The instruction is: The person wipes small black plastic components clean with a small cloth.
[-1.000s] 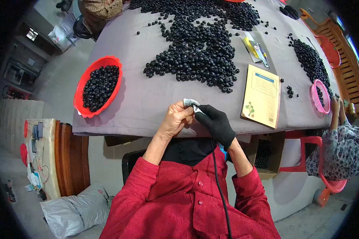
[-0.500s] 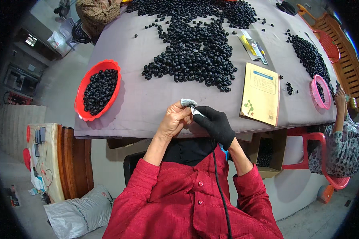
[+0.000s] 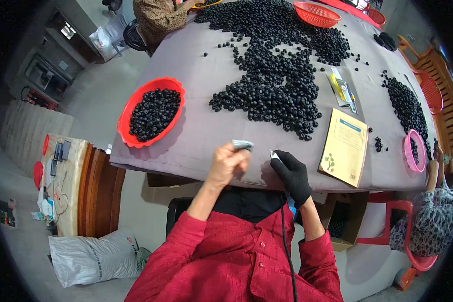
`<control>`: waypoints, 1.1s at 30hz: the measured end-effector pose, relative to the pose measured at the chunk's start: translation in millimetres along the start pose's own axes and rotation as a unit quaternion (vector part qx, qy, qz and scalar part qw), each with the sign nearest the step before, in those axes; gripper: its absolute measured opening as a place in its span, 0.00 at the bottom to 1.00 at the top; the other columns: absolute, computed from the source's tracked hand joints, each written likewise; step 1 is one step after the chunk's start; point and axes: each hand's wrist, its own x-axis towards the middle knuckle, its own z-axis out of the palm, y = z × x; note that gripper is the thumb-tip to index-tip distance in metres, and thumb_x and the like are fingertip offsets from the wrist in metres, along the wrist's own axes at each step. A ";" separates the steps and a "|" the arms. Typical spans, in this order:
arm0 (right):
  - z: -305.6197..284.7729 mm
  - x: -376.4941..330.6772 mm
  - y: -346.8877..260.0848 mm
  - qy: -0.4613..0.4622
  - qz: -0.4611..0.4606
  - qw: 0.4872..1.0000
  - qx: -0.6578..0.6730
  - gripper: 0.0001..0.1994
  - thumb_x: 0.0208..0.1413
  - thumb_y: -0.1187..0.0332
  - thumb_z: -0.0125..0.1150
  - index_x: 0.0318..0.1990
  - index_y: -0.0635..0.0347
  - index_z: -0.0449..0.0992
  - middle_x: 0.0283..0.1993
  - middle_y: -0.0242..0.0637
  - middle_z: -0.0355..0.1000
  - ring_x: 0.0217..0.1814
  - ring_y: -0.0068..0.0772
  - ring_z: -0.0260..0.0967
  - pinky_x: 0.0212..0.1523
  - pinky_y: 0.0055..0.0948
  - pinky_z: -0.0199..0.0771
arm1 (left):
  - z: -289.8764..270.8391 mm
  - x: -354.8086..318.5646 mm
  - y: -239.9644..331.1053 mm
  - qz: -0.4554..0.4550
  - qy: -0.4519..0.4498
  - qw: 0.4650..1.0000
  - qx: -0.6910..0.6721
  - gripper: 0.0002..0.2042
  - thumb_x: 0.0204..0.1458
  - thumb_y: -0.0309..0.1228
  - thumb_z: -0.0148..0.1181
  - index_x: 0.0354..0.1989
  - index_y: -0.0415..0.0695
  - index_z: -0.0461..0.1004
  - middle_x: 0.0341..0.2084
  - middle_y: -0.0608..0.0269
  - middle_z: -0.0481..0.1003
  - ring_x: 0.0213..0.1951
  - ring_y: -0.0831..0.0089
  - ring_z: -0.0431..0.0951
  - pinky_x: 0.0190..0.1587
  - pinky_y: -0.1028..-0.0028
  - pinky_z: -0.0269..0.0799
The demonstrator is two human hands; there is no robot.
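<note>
My bare left hand [image 3: 227, 163] is just above the near table edge, its fingers curled together and slightly blurred. A grey fabric finger cover [image 3: 242, 144] sits on one fingertip, with a dark spot beside it that I cannot make out. My right hand [image 3: 293, 177], in a black glove, is closed to the right of it, apart from the left. A small white piece [image 3: 275, 155] shows at its fingertips; whether it is held or worn is unclear. Ahead lies a large spread of small round black pieces with holes, like beads [image 3: 272, 95].
On the table's left stands a red scalloped bowl [image 3: 125, 123] of black pieces. At right are a yellow booklet [image 3: 345, 146], a packaged yellow tool [image 3: 342, 90], a pink basket [image 3: 408, 151] and another black pile [image 3: 407, 108]. Other people sit far left and right. A black cord [image 3: 287, 241] hangs down my front.
My hands have come apart: the left is now separated from the gloved right, where before they met at the fingertips. The view has shifted, so the table's things sit farther right and lower.
</note>
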 end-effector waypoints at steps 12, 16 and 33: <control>-2.1 2.4 -2.2 -0.008 0.001 1.000 -0.023 0.17 0.50 0.65 0.57 0.44 0.67 0.71 0.40 0.40 0.73 0.41 0.24 0.68 0.42 0.24 0.67 | -100.8 10.5 114.6 0.299 0.301 0.847 0.320 0.07 0.45 0.21 0.56 0.32 0.38 0.66 0.18 0.69 0.68 0.16 0.86 0.64 0.17 0.84 0.59; -0.5 1.8 4.1 -0.011 -0.014 1.000 -0.016 0.17 0.50 0.65 0.57 0.44 0.67 0.71 0.40 0.39 0.73 0.41 0.23 0.68 0.42 0.24 0.67 | -74.4 33.4 52.1 0.205 0.202 0.860 0.421 0.09 0.46 0.23 0.56 0.38 0.44 0.72 0.18 0.76 0.66 0.18 0.88 0.63 0.19 0.85 0.59; -1.5 1.7 -5.7 -0.017 0.017 1.000 -0.004 0.17 0.50 0.65 0.57 0.45 0.65 0.70 0.39 0.38 0.73 0.40 0.22 0.67 0.42 0.24 0.67 | -22.4 113.9 -2.0 0.218 0.043 0.754 0.618 0.11 0.36 0.26 0.64 0.26 0.38 0.69 0.21 0.57 0.70 0.23 0.68 0.72 0.26 0.69 0.67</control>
